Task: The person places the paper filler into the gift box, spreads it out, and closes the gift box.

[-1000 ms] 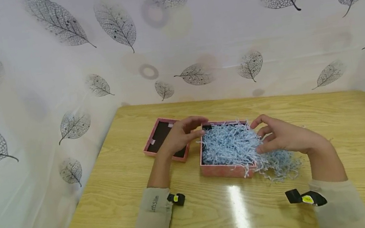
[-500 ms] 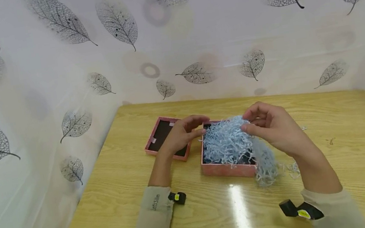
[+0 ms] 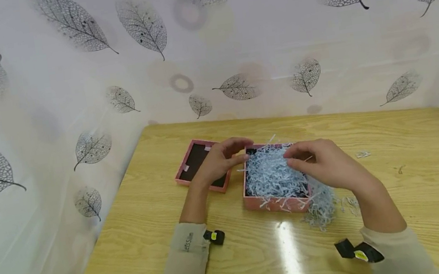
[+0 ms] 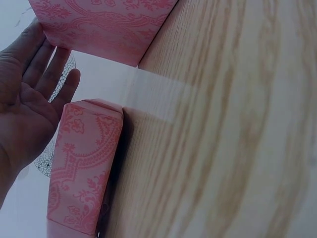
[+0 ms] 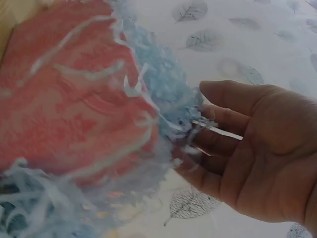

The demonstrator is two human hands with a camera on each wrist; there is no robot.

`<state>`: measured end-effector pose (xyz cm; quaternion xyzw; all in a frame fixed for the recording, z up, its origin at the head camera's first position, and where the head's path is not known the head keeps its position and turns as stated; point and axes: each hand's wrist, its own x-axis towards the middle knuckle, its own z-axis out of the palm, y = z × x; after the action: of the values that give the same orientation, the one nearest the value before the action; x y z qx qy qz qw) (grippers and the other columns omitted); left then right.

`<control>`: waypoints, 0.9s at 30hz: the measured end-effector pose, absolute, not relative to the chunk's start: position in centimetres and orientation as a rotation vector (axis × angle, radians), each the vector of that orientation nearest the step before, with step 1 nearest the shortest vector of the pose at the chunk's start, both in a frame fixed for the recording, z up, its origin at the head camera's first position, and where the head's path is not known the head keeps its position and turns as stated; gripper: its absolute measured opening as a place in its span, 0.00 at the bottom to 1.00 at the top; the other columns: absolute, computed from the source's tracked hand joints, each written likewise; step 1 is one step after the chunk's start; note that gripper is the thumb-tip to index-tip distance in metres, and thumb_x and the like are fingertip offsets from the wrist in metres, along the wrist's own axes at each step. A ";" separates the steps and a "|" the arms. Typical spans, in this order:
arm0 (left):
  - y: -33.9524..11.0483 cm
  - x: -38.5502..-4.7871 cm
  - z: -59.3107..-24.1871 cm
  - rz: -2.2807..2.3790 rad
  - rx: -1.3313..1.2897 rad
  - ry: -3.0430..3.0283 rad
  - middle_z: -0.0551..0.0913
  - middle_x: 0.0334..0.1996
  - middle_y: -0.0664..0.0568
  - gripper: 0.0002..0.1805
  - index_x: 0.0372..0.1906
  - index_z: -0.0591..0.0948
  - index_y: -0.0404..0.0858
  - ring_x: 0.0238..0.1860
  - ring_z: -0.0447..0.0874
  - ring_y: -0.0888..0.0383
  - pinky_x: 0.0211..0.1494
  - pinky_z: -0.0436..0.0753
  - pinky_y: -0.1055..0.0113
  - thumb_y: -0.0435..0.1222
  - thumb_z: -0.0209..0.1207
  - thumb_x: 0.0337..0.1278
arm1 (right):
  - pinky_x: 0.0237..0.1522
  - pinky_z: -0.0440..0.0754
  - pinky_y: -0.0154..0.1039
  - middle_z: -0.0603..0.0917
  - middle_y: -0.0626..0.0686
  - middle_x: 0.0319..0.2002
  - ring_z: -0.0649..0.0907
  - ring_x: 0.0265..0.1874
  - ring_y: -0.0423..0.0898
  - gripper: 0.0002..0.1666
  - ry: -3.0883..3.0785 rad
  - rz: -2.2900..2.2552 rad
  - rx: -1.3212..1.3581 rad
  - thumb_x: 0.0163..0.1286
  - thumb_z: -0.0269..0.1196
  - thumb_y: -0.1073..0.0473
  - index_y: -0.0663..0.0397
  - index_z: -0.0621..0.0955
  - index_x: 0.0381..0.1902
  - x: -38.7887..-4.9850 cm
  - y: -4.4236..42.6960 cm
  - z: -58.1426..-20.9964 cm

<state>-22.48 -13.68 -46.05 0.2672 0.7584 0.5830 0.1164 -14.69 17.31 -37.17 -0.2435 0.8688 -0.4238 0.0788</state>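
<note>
A pink patterned box (image 3: 275, 203) sits on the wooden table, heaped with light blue shredded paper (image 3: 272, 171). Some strands hang over its front rim. More shredded paper (image 3: 321, 204) lies in a small pile against the box's right side. My left hand (image 3: 216, 163) steadies the box's left side; in the left wrist view its fingertips touch the box wall (image 4: 109, 29). Over the right part of the heap, my right hand (image 3: 324, 162) touches strands with loosely bent fingers, thumb apart from them, as the right wrist view shows too.
The box's lid (image 3: 195, 159) lies inner side up at the left, partly beneath my left forearm and hand. Stray paper shreds (image 3: 363, 154) are scattered on the table (image 3: 420, 183) to the right. A leaf-print curtain (image 3: 248, 39) borders the table's back and sides.
My right hand has moved left from the side pile to above the box, bringing shredded paper along. The side pile is smaller. My left hand stays at the box's left rim.
</note>
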 end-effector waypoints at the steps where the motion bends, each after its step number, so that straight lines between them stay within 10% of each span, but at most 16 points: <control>1: -13.7 -22.5 -46.0 1.706 0.782 2.221 0.82 0.66 0.54 0.22 0.70 0.80 0.46 0.74 0.73 0.56 0.75 0.74 0.47 0.38 0.65 0.75 | 0.51 0.87 0.44 0.89 0.51 0.52 0.87 0.49 0.47 0.15 2.609 -1.241 -0.756 0.81 0.63 0.56 0.55 0.86 0.60 -14.7 17.8 -37.1; 13: -13.7 -22.3 -45.9 1.710 0.751 2.217 0.82 0.67 0.53 0.23 0.70 0.80 0.46 0.75 0.72 0.55 0.76 0.73 0.46 0.37 0.64 0.75 | 0.52 0.88 0.54 0.70 0.69 0.71 0.79 0.63 0.71 0.41 2.214 -1.066 -0.606 0.71 0.74 0.53 0.61 0.69 0.73 -15.4 25.4 -39.1; 27: -13.6 -22.4 -46.2 1.691 0.735 2.240 0.83 0.65 0.58 0.22 0.70 0.81 0.51 0.74 0.74 0.58 0.73 0.77 0.54 0.40 0.65 0.75 | 0.31 0.78 0.39 0.78 0.51 0.35 0.78 0.32 0.45 0.12 2.269 -0.963 -0.647 0.64 0.74 0.64 0.56 0.79 0.37 -17.4 24.4 -43.1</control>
<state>-22.44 -13.64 -46.22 0.2516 0.7664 0.5787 0.1199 -17.40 24.37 -43.12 -0.2430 0.8515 -0.3615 0.2921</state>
